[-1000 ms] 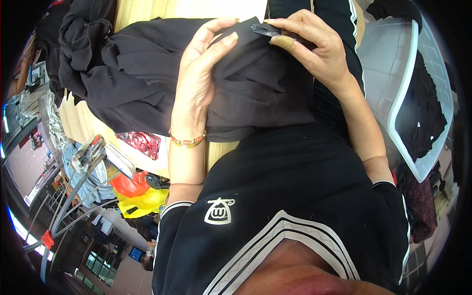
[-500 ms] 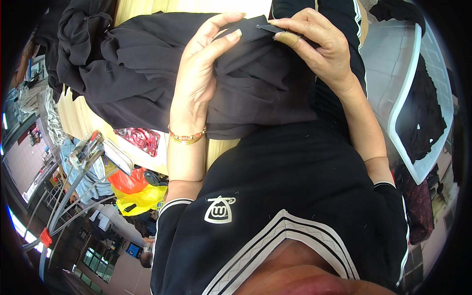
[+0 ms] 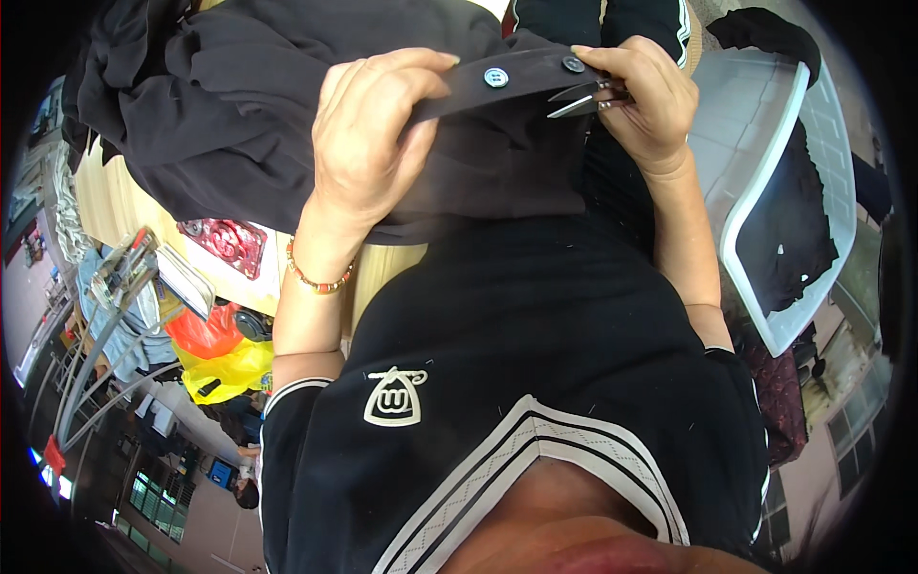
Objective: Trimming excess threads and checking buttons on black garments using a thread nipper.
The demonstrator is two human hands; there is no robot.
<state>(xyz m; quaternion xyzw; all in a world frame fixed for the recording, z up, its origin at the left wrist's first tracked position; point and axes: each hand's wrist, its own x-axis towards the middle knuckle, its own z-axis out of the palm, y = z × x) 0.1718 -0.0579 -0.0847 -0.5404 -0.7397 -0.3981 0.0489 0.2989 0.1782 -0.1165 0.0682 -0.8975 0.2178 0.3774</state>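
A black garment lies bunched across the table and over my lap. Its buttoned edge is stretched between my hands, showing a pale shiny button and a darker button. My left hand is closed on the left part of this strip, fingers curled over the cloth. At the strip's other end, my right hand pinches the cloth beside the darker button. The same right hand also holds small thread snips, their blades apart and pointing left below the strip. The snips' handles are mostly hidden in the palm.
A translucent plastic bin with black cloth inside stands at my right. The pale wooden table carries a red patterned item. At left are a metal stand and yellow and red plastic bags.
The garment's edge has been turned and drawn out, so two buttons now show. My left hand has moved left and lower in view. The snips' blades now show plainly below the strip.
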